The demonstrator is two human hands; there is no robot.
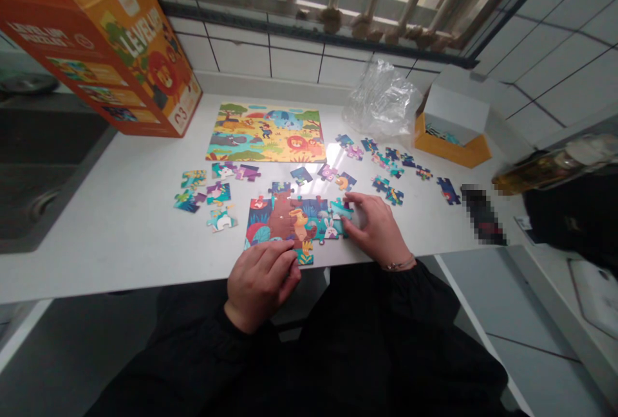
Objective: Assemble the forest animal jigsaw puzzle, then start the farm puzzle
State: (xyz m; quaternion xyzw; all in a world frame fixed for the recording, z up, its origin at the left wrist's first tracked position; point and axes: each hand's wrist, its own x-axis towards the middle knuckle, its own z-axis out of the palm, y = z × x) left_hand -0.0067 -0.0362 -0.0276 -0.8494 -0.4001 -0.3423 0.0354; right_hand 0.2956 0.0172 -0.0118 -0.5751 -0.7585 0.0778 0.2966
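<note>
A partly joined jigsaw (290,219) with a brown bear and a white rabbit lies at the near edge of the white counter (120,237). My left hand (263,278) rests at its lower edge, fingers curled and pressing on the bottom pieces. My right hand (374,227) lies at the jigsaw's right side, fingertips pinched on a teal piece (342,209) at the assembly's right edge. Loose pieces (207,195) lie to the left, and more loose pieces (386,169) are scattered to the right.
A finished savanna puzzle (265,132) lies further back. An orange puzzle box (111,44) leans at the back left. A crumpled clear bag (381,101) and a small yellow box (454,124) with a white lid sit at the back right. A sink (38,172) is left.
</note>
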